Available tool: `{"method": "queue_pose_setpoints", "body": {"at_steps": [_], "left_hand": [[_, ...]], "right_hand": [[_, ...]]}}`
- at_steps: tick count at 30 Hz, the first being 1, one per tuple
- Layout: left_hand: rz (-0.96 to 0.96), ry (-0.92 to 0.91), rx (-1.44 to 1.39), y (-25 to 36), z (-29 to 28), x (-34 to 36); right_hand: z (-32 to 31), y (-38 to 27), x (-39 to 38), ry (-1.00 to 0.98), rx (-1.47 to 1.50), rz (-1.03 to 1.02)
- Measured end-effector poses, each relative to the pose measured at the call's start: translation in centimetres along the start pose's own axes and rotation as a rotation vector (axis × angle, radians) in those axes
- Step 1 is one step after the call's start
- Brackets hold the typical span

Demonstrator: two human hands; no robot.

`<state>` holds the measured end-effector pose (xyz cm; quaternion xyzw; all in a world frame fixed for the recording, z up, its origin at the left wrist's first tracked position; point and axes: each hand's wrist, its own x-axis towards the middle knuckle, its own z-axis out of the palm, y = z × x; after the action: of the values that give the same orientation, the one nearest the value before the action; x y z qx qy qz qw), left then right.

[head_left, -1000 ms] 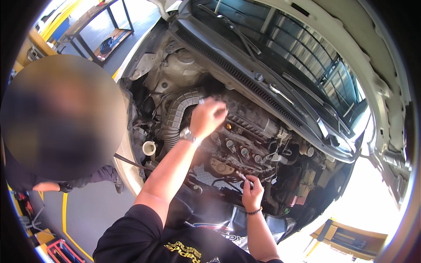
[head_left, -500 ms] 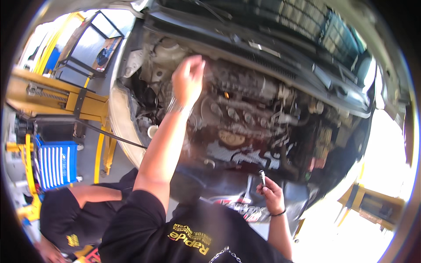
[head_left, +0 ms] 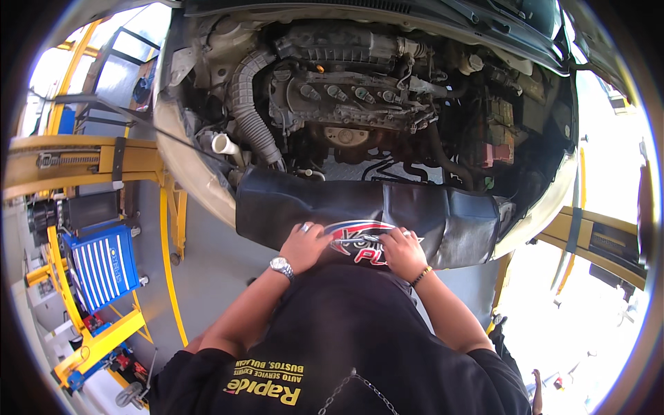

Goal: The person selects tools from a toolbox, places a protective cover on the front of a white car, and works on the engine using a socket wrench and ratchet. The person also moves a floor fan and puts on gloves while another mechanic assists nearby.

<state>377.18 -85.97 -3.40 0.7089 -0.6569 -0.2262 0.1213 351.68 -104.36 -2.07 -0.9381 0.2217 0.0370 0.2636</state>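
I hold a slim silver metal tool (head_left: pixel 358 238) crosswise in front of me, with my left hand (head_left: pixel 306 245) closed at one end and my right hand (head_left: pixel 403 254) closed at the other. Both hands are low over the black padded cover (head_left: pixel 290 204) with a printed logo, draped across the car's front edge. Beyond it is the open engine bay, with the engine's dark top (head_left: pixel 349 97), a ribbed air hose (head_left: pixel 252 114) at its left and a white filler neck (head_left: pixel 225 144).
Yellow lift arms (head_left: pixel 76 153) (head_left: pixel 598 245) reach in at both sides. A blue drawer chest (head_left: pixel 104 266) and yellow equipment (head_left: pixel 104 351) stand at left. A dark cable (head_left: pixel 169 128) crosses to the car. The raised hood (head_left: pixel 595 41) edges the upper right.
My left hand has come down from over the engine to meet my right hand at the cover. The view has shifted, and the co-worker at left has mostly left it.
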Motion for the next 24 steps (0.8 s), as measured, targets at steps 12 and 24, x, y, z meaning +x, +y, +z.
{"method": "queue_pose_setpoints", "body": {"at_steps": [12,24], "left_hand": [[-0.073,0.159,0.193,3.5,2.0,-2.2],[0.104,-0.021,0.262,5.1,5.9,2.9]], "right_hand": [[3.6,-1.6,2.0,-0.165,0.011,-0.023],[1.3,1.7,-8.1,0.327,0.290,0.335]]}}
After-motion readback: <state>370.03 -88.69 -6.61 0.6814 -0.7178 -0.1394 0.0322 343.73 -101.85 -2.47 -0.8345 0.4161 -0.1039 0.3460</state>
